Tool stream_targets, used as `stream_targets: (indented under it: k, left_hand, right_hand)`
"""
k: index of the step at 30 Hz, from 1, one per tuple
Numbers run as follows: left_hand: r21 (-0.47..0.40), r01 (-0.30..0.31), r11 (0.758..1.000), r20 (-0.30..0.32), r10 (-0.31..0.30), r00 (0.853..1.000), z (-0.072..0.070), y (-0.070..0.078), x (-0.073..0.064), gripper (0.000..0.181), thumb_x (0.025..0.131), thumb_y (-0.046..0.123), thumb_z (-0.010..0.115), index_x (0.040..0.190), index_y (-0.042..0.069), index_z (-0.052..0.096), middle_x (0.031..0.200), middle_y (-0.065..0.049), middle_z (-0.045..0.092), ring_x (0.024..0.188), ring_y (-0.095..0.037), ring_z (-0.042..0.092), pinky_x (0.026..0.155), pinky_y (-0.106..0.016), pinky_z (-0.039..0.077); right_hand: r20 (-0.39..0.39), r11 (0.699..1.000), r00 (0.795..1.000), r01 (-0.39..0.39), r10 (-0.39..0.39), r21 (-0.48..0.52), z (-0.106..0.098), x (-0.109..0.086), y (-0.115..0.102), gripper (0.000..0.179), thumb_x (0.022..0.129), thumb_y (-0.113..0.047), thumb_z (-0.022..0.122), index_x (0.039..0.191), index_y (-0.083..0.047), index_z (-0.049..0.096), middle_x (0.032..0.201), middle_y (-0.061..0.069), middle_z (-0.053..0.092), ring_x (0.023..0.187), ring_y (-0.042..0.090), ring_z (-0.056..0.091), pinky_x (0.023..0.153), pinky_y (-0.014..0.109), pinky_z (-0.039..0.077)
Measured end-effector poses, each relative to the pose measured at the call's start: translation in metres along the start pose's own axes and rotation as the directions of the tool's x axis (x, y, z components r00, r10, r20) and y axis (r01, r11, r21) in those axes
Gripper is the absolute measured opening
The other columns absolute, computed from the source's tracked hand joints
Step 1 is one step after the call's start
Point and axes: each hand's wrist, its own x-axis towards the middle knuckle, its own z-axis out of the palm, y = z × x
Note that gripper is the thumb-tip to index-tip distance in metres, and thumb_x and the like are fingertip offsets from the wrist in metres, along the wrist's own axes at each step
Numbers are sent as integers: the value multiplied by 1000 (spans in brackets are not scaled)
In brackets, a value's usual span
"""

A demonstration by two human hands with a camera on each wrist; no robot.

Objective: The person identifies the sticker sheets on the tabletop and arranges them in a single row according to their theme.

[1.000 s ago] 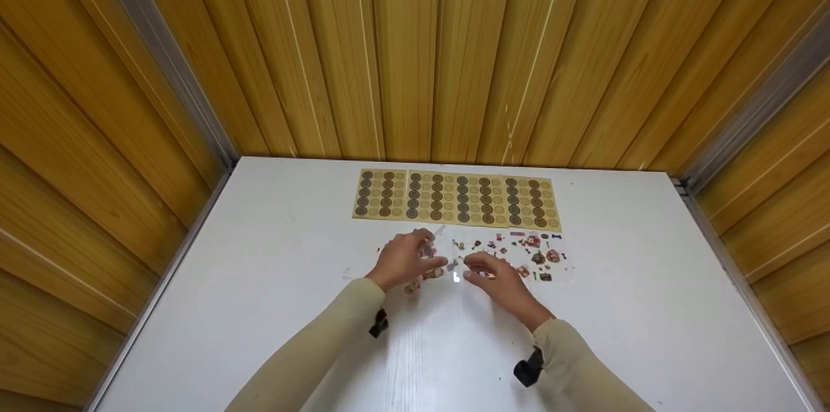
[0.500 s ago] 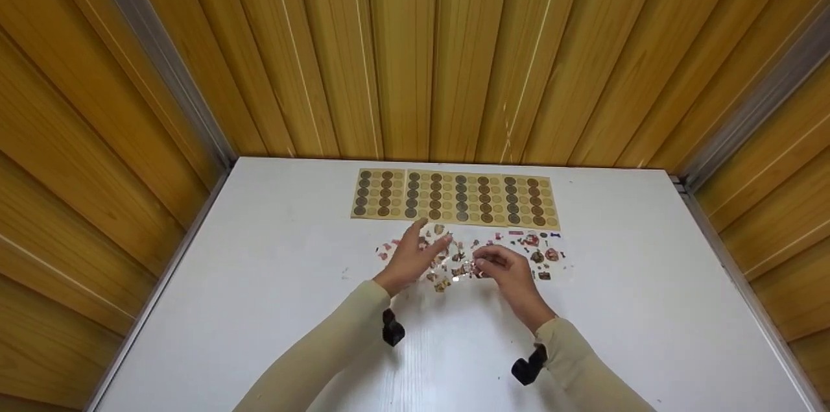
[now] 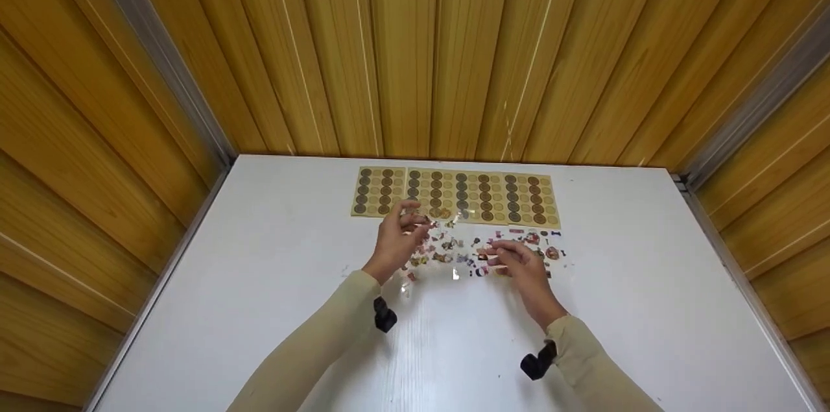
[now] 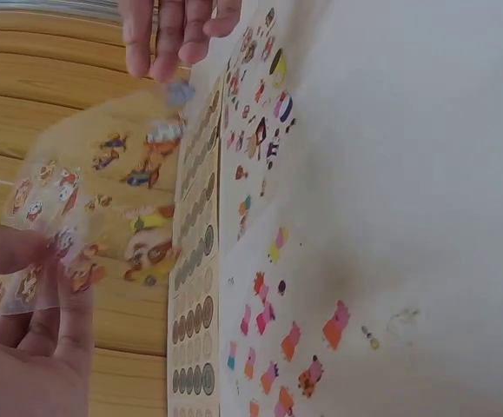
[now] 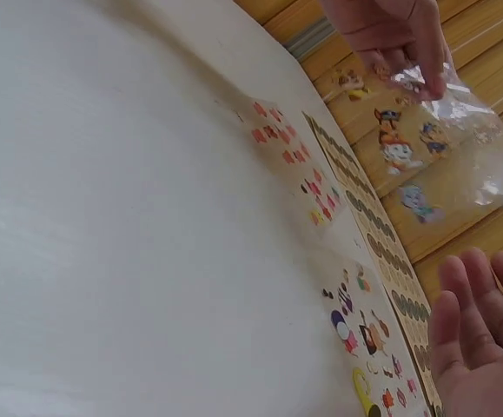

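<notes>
My left hand (image 3: 395,242) pinches a clear plastic sticker sheet (image 4: 103,187) between thumb and fingers. Cartoon dog stickers cover it, and it hangs tilted above the table in both wrist views. To the right, my right hand (image 3: 526,272) is held apart from that sheet, fingers loosely bent, with nothing visible in it. On the table below lie a sticker sheet with pink and orange pig figures (image 5: 290,143) and, nearer my right hand, another with small mixed pictures (image 4: 260,122). In the head view the hands and the raised sheet hide parts of these.
Tan sheets with rows of dark and pale round coin-like stickers (image 3: 519,201) lie side by side behind the sticker sheets. The white table (image 3: 279,250) ends at a wood-look panel wall (image 3: 402,61). Metal posts (image 3: 188,74) stand at the corners.
The clear dog sticker sheet has been lifted and turned in my left hand, ending farther forward. My right hand, close to the sheet's edge half a second ago, has drawn away rightward.
</notes>
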Motion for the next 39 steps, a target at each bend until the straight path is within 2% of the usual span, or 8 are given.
stream_targets:
  k: [4,8,12,16,24,30,35,39]
  left_hand:
    - [-40,5,999,-24,-6,1000,-7,3,2,39,93,4,61,127,17,49,109,-12,69,97,-24,66,78,-40,58]
    - [-133,48,990,42,-43,998,-7,-1,0,40,93,4,61,129,13,48,113,-16,67,104,-32,65,79,-39,58]
    - [-166,76,983,112,-57,992,0,-10,-2,43,93,5,61,133,8,46,115,-16,68,102,-30,67,75,-32,58]
    - [-166,108,980,145,-84,986,5,-18,-5,46,93,8,63,136,8,46,117,-15,68,104,-33,67,77,-34,58]
    - [39,164,986,73,-167,983,1,-31,-8,40,89,-2,63,125,9,52,99,-14,70,83,-32,70,64,-37,57]
    - [126,176,976,0,-178,984,-2,-35,1,39,89,-4,61,124,8,52,91,-12,66,78,-31,68,62,-33,55]
    - [156,206,966,13,-211,977,1,-40,6,39,91,0,61,127,9,50,96,-12,66,79,-27,67,58,-26,50]
    - [185,210,960,24,-218,976,4,-43,8,40,92,1,60,129,10,49,96,-12,67,79,-27,67,57,-26,49]
  right_hand:
    - [-10,999,1000,3,-3,-38,-3,4,1,28,98,-13,54,123,0,59,120,17,65,111,36,60,94,48,51]
    - [69,996,998,-6,13,-93,1,5,3,42,94,-21,62,130,0,55,128,18,61,114,31,59,96,47,49]
    - [152,990,988,-11,33,-138,10,5,7,46,88,-20,70,127,2,56,119,17,64,100,21,66,91,42,53]
    - [140,980,990,9,19,-197,17,6,12,30,85,-7,71,113,3,64,102,12,69,85,14,67,81,37,57]
    - [31,960,999,24,-16,-279,20,11,16,24,88,-5,67,112,-2,67,102,12,69,87,18,67,76,30,57]
    - [54,791,977,201,-208,-578,10,8,17,24,89,0,63,111,-6,69,112,10,68,102,26,63,87,35,53]
    - [131,692,968,246,-216,-679,9,5,18,25,91,-1,61,112,-9,70,122,10,64,123,34,54,104,48,44]
    - [220,559,950,309,-222,-769,14,2,17,30,90,-1,62,117,-13,70,128,7,61,122,31,54,102,52,42]
